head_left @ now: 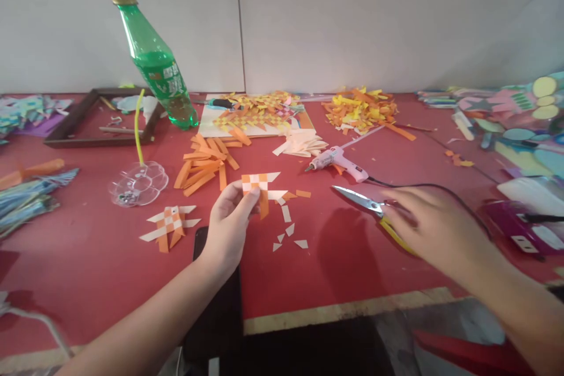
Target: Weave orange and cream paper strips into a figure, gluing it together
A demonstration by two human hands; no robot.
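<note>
My left hand point(230, 222) pinches a small woven piece of orange and white paper strips point(254, 181) between thumb and fingers, with loose strip ends pointing right and down. A pair of scissors point(362, 200) with a yellow handle lies on the table, blades toward the upper left. Over its handles is my right hand point(425, 226), blurred, thumb and fingers apart; whether it touches them is unclear. Left of my left hand lies a similar woven paper fish point(171, 224). Small white paper scraps point(286, 214) lie between my hands.
A pink glue gun point(338, 161) with a black cord lies beyond the scissors. Orange strips point(205, 164), pale strips point(302, 143) and a yellow-orange paper heap point(361, 110) lie farther back. A green bottle point(158, 64) leans beside a dark frame point(70, 120). A phone point(215, 299) is near the edge.
</note>
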